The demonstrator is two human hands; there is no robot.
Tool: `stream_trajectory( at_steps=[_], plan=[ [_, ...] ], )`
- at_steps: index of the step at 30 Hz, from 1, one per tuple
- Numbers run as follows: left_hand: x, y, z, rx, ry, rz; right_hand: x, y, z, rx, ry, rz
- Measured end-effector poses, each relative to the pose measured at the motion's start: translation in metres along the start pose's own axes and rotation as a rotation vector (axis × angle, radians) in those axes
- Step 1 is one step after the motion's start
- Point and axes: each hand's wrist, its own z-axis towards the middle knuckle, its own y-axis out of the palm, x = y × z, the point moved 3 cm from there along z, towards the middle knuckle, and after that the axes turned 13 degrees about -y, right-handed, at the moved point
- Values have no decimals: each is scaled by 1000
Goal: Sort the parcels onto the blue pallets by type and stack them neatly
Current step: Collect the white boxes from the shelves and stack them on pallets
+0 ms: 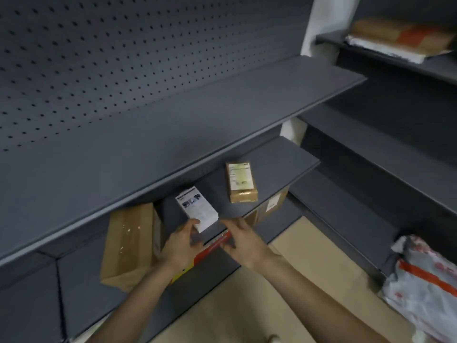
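Note:
A small white box [196, 209] with a printed label lies on a dark grey shelf [272, 159]. My left hand [181, 246] touches its near corner with thumb and fingertips. My right hand [241, 240] hovers just to the right of the box, fingers spread, holding nothing. A tape-wrapped brown parcel [241, 183] with a pale label lies further back on the same shelf. A red and yellow box [210, 251] sits on the shelf below, partly hidden under both hands. No blue pallet is in view.
A large cardboard box [128, 243] stands on the lower shelf at left. Another carton [270, 206] shows under the shelf at right. Grey plastic mailer bags [425, 280] lie low at the right. Parcels [400, 35] rest on the upper right shelf. Pegboard [111, 58] backs the rack.

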Motion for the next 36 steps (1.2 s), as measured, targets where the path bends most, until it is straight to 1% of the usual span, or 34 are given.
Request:
stream_trajectory(
  at_steps=[4,9,12,15,18,21,24,28,30,32,36],
  plan=[
    [-1,30,32,22,-164,-62,45,-1,38,-21,-71,3],
    [-13,74,74,64,-290,-68,96,37,87,-44,-94,129],
    [-30,95,113,105,-284,-47,122,75,125,-45,-86,206],
    [-49,108,157,133,-278,-29,142,108,167,-5,-88,287],
    [-60,116,189,117,-287,-6,160,135,198,-39,-94,251],
    [-62,117,200,131,-279,-14,164,148,210,-85,-81,245],
    [-61,114,189,164,-286,-63,160,144,203,-67,-76,240],
    [-49,98,144,190,-246,-146,144,117,172,-36,-118,230],
    [-41,87,114,191,-240,-191,127,97,152,-15,-156,238],
    [-36,75,80,183,-261,-285,106,76,131,-2,-197,257],
    [-23,51,8,269,-330,-337,58,46,89,-39,-309,278]
  ],
)
